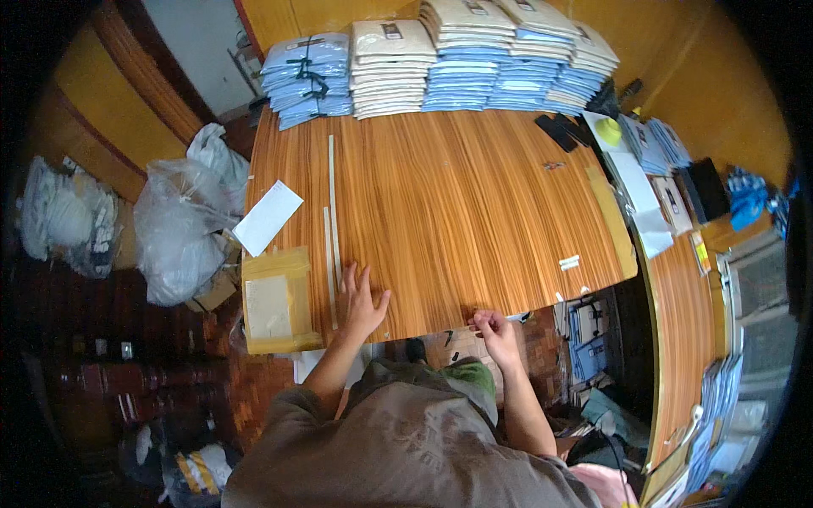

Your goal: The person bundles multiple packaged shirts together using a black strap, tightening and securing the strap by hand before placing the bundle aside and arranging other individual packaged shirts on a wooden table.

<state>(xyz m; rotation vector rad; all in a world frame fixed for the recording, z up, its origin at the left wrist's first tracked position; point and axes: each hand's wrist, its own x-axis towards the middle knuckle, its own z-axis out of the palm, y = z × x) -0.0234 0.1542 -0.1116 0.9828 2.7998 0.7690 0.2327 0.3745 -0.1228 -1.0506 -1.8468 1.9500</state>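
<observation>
My left hand [362, 306] is spread over the near left part of the wooden table [457, 212], its fingers apart and nothing in them. Just left of it, two long pale strips [331, 245] lie on the tabletop, running away from me. At the table's front edge, my right hand [495, 330] has its fingers curled together. Whatever they may hold is hidden or too small to name. Beside that hand, a bit of something white [515, 317] shows at the edge.
Stacks of bagged, folded blue garments [306, 80] and cream ones [389, 68] line the far edge. A white paper [268, 218] and a taped card [269, 306] lie at left. Clear plastic bags [182, 229] stand beyond. A side table [677, 339] adjoins at right.
</observation>
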